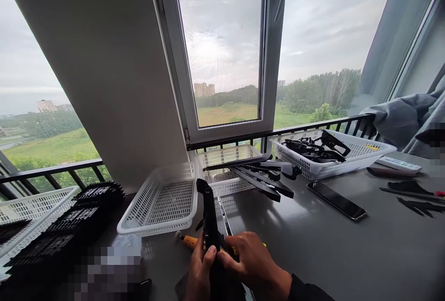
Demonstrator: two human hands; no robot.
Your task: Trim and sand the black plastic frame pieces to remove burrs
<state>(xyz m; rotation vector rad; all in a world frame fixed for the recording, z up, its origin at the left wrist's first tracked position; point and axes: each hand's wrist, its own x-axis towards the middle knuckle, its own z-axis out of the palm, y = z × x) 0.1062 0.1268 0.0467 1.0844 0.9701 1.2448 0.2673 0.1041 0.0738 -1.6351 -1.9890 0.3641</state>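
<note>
Both my hands grip a long black plastic part [209,215] that stands upright at the table's near edge. My left hand [199,274] wraps its lower left side, thumb and fingers closed on it. My right hand [251,264] closes on its right side, fingers curled round it. Behind the hands a yellow-handled screwdriver [190,242] lies flat on the grey table [347,250]. Just beyond it stands a white mesh basket [160,201] with nothing in it.
A second white basket [227,162] holds long black parts [264,178] that stick out over its rim. A third basket [347,159] at the right is full of black parts. A phone [336,199], a remote [398,165], loose black pieces [415,197] and stacked black trays [69,227] surround me.
</note>
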